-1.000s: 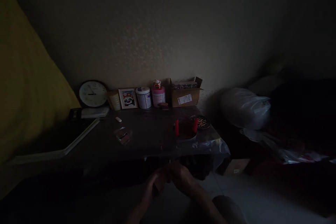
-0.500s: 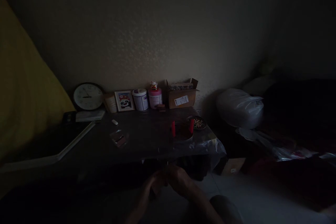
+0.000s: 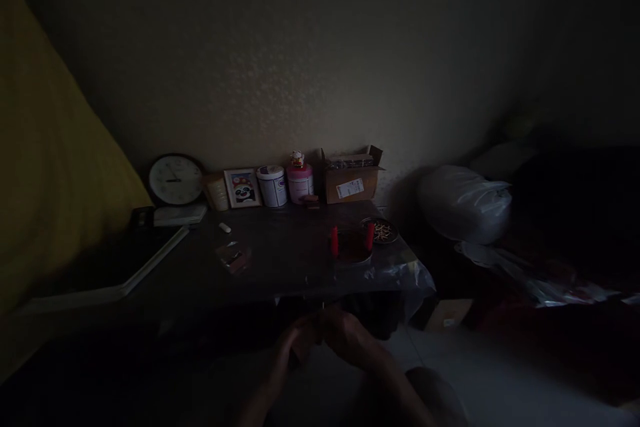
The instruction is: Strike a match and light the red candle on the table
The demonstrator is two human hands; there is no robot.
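The room is very dark. My left hand [image 3: 295, 345] and my right hand [image 3: 346, 337] meet low in the view, just in front of the near edge of a dark table [image 3: 280, 267]. Both have their fingers curled together around something small that I cannot make out. On the table beyond them stand two red candles [image 3: 334, 241] in a dark dish, with a small plate of matchsticks [image 3: 384, 231] behind.
Along the wall stand a round clock [image 3: 175, 179], a panda picture frame [image 3: 243, 187], a white tub [image 3: 273, 185], a pink tub [image 3: 300, 181] and a cardboard box [image 3: 351, 177]. A white-edged board [image 3: 125, 273] lies left, a white bag [image 3: 465, 203] right.
My hands stay joined in front of the table, shifting only slightly. The view swayed a little left and back.
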